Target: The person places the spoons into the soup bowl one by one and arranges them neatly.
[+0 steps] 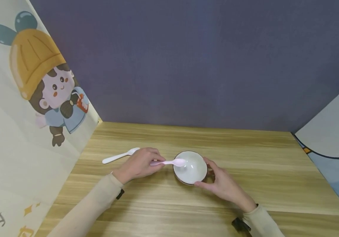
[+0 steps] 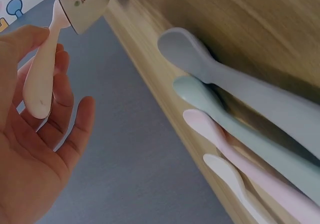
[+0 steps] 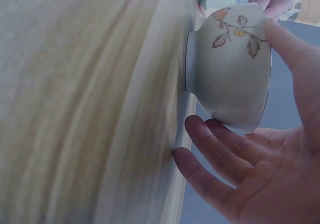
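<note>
The left hand [image 1: 139, 164] pinches a slender, smooth, pale pink spoon [image 1: 177, 162], its tip over a round, glossy white, dark-rimmed bowl [image 1: 192, 172]. The right hand [image 1: 225, 184] grips that bowl from the opposite side.

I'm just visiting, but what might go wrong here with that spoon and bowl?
The held pink spoon might slip into the bowl, since the left hand only pinches its handle. The bowl could shift, as the right hand holds just one side. Pulling back, the left hand might knock the loose spoons lying near it.
</note>
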{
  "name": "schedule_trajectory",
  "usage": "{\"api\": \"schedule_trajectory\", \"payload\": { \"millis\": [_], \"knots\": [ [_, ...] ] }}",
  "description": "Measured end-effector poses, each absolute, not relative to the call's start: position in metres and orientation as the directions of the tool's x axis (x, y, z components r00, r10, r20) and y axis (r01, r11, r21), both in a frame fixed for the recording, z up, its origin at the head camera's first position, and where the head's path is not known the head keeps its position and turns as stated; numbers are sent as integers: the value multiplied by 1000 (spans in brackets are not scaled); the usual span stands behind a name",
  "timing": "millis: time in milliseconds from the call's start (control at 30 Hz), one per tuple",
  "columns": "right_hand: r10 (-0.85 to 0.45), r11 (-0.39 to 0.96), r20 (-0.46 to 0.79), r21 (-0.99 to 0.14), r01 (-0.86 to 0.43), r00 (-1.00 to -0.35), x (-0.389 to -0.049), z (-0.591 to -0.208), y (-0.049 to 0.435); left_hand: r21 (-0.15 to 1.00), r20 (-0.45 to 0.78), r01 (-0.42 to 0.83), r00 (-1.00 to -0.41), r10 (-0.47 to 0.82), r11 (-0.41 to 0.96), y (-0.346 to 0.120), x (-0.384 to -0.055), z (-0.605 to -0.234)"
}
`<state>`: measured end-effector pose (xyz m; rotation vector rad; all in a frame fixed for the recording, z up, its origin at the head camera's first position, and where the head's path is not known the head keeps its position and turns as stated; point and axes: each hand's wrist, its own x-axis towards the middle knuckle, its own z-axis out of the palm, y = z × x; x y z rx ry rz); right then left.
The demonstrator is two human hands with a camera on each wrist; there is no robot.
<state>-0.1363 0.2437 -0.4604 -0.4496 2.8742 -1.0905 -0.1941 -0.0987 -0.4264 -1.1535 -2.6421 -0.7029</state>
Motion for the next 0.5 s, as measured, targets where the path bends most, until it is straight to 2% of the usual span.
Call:
{"api": "schedule_trajectory", "payload": {
  "millis": [500],
  "knots": [
    [-291, 704, 43, -667, -244, -956, -135, -458, 243, 319, 347, 752, -659, 667, 577, -83, -190, -432]
  ]
}}
